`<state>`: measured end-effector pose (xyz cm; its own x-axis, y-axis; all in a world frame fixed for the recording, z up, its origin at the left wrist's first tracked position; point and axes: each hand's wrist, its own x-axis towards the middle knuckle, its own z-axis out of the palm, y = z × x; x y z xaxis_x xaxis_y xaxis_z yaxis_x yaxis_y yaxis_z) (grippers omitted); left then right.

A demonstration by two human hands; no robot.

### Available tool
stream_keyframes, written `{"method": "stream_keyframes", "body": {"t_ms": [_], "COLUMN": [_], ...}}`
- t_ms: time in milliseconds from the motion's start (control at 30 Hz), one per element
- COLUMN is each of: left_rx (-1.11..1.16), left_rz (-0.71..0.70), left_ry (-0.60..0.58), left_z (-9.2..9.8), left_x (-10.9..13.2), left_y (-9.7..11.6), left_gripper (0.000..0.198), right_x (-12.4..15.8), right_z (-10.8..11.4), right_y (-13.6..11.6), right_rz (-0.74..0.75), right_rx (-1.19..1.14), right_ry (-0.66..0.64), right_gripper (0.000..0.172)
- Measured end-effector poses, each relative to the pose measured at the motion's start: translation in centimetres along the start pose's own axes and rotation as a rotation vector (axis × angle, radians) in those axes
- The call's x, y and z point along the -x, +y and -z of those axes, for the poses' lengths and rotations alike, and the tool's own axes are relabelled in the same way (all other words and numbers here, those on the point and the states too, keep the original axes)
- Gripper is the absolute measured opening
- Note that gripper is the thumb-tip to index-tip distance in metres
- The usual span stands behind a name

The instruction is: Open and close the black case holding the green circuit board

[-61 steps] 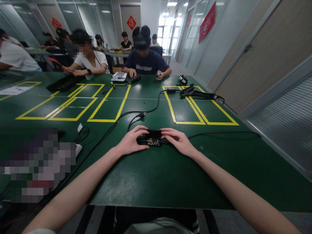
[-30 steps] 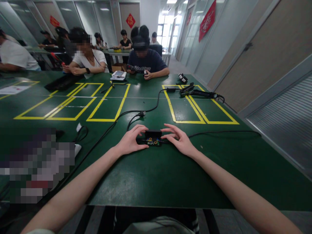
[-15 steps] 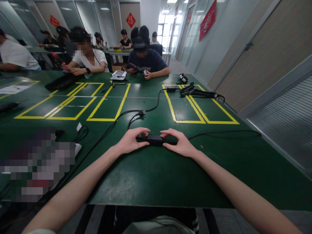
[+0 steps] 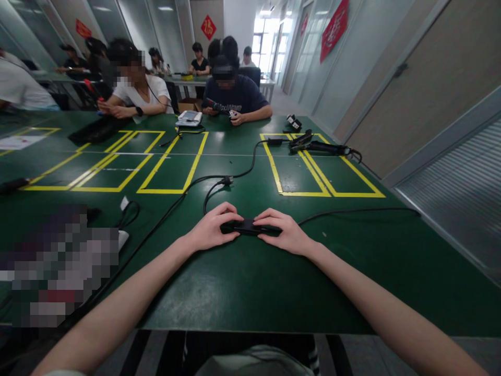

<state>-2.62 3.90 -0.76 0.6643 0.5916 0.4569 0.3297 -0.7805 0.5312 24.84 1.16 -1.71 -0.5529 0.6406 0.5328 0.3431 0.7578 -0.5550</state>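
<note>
A black power adapter lies on the green table in front of me, with a cord leaving each end. My left hand pinches its left end, fingers on top and thumb along the near side. On the right end my right hand has the same kind of grip. The right cord runs out across the table. Just beyond my left hand is a black plug on a curved cable, part of which passes behind the hand.
A long black cable crosses on the left, near a blurred-out item. Yellow tape outlines mark the table farther off. A black device lies at the far right. People sit across the table, one in a dark shirt.
My fingers have come in over the adapter's ends and cover more of its top. The view has shifted slightly. The plug and cables lie as before.
</note>
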Motion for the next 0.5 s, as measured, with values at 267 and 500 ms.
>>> {"method": "stream_keyframes", "body": {"t_ms": [267,500], "left_rx": [0.019,-0.022], "left_rz": [-0.044,0.004], "left_ry": [-0.028,-0.041], "left_z": [-0.04,0.10], "left_x": [-0.09,-0.11], "left_y": [-0.18,-0.63], "left_gripper": [0.027,0.026], "right_x": [0.02,0.03], "right_z": [-0.06,-0.46], "right_y": [-0.08,-0.03], "right_rz": [0.025,-0.026], "right_rx": [0.021,0.117], "right_ry": [-0.017,-0.025], "right_gripper": [0.026,0.044]}}
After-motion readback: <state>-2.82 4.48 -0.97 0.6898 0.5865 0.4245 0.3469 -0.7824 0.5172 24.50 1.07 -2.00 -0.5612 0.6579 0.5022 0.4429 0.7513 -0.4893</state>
